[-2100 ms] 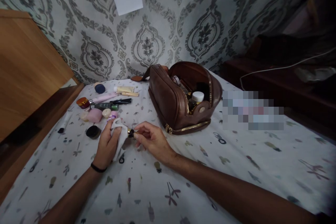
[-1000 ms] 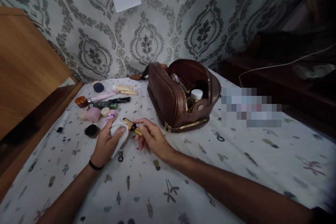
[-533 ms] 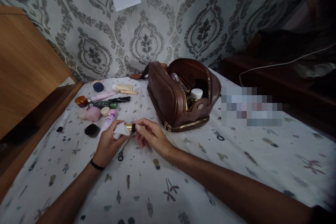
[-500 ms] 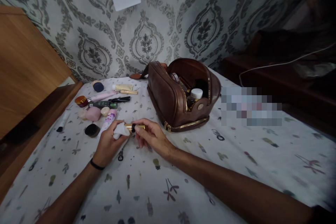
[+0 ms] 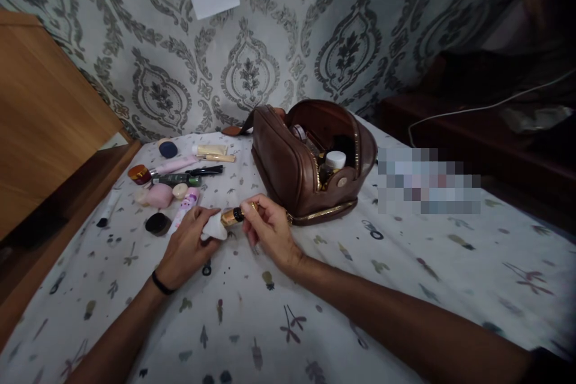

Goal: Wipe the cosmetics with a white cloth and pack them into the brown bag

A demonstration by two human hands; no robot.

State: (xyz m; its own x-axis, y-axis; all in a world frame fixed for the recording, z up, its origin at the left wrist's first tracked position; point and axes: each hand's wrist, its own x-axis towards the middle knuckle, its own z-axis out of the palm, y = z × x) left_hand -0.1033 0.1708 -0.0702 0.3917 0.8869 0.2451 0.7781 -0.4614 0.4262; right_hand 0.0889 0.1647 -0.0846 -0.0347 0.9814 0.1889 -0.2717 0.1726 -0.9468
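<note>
My left hand (image 5: 191,246) pinches a crumpled white wipe (image 5: 215,227), which wraps the near-left end of a slim gold cosmetic tube (image 5: 230,216) with a black band. At its other end, my right hand (image 5: 270,228) grips the tube between thumb and fingers. Whether it is a lipstick or another cosmetic, I cannot tell. Just beyond the left hand lie a pink-and-white tube (image 5: 185,207) and a black round jar (image 5: 158,224). A brown leather toiletry bag (image 5: 283,159) stands unzipped behind the right hand, with a white-capped bottle (image 5: 335,160) inside.
On the patterned sheet (image 5: 252,324), several cosmetics lie at the back left, among them a pink sponge (image 5: 159,195), a dark green tube (image 5: 175,180) and an amber jar (image 5: 139,174). A wooden panel (image 5: 49,114) borders the left; a thin cable (image 5: 486,109) runs at right.
My right hand has shifted slightly right and up with the tube, which now tilts upward to the right. More of its gold length shows beyond the wipe. The left hand has barely moved.
</note>
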